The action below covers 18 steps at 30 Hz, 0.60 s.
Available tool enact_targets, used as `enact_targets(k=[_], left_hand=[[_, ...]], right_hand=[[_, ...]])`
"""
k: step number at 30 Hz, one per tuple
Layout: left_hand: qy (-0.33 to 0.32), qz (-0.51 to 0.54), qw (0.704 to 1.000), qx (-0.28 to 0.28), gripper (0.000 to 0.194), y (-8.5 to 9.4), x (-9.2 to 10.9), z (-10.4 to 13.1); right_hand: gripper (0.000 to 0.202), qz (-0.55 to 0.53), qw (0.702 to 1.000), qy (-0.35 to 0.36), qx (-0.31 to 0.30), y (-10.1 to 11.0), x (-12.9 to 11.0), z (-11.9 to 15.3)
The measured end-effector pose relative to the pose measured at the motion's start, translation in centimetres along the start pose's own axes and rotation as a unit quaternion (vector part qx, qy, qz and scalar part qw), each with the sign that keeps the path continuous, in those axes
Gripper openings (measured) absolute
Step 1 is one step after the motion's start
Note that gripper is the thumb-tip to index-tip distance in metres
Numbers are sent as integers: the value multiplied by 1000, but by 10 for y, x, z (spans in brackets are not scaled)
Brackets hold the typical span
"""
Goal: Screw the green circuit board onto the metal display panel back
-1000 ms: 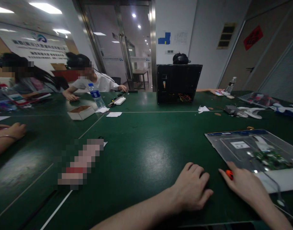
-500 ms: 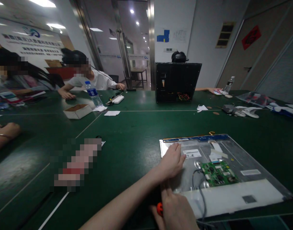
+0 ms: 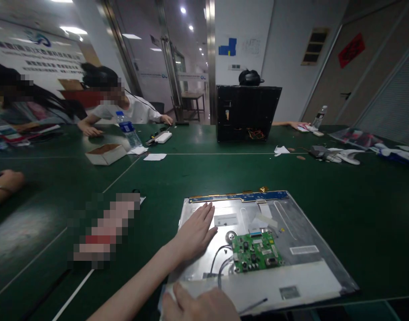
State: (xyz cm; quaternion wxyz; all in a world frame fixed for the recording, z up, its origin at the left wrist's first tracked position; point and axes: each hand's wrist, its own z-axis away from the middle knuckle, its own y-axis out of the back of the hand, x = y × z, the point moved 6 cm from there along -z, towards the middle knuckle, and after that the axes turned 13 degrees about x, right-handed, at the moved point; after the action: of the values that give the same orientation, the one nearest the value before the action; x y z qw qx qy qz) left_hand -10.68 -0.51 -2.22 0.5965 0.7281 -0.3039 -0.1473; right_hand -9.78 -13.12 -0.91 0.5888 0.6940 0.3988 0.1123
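At far left a co-worker's hand (image 3: 7,183) rests on the green table (image 3: 171,185). Next comes a pixelated pinkish item (image 3: 107,227); beyond it stand an open white cardboard box (image 3: 106,155) and a blue-capped water bottle (image 3: 128,130), with a paper slip (image 3: 155,157) just beside them. My left hand (image 3: 198,227) lies flat and unclenched, fingers stretched out, on the left part of the metal back of a display panel (image 3: 293,236), which lies on the table right in front of me. My right hand (image 3: 201,305) is curled at the panel's near left corner; I cannot tell whether it grips anything, though a thin dark-tipped rod (image 3: 254,306) shows just to its right. A green circuit board (image 3: 256,252) sits mid-panel, with a black case (image 3: 247,113) standing well beyond. Farther right are a crumpled paper (image 3: 281,150) and a clear bottle (image 3: 320,117).
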Motion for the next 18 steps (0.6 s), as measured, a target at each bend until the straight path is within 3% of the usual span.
enact_targets(k=[4, 7, 10, 14, 18], left_hand=[[-5, -9, 1000, -5, 64, 9, -24, 12], [-14, -9, 1000, -7, 64, 16, -39, 18], [-17, -3, 1000, 4, 62, 23, -51, 22], [-9, 3, 1000, 16, 59, 31, -58, 24], [4, -15, 999, 28, 57, 36, -58, 23]], right_hand=[[43, -14, 1000, -13, -21, 33, 29, 21], [46, -35, 993, -114, 10, 73, 69, 40], [36, -77, 977, -191, 58, 100, 111, 51], [48, -77, 964, -245, 62, 106, 162, 48], [42, -71, 972, -214, 66, 98, 187, 33]])
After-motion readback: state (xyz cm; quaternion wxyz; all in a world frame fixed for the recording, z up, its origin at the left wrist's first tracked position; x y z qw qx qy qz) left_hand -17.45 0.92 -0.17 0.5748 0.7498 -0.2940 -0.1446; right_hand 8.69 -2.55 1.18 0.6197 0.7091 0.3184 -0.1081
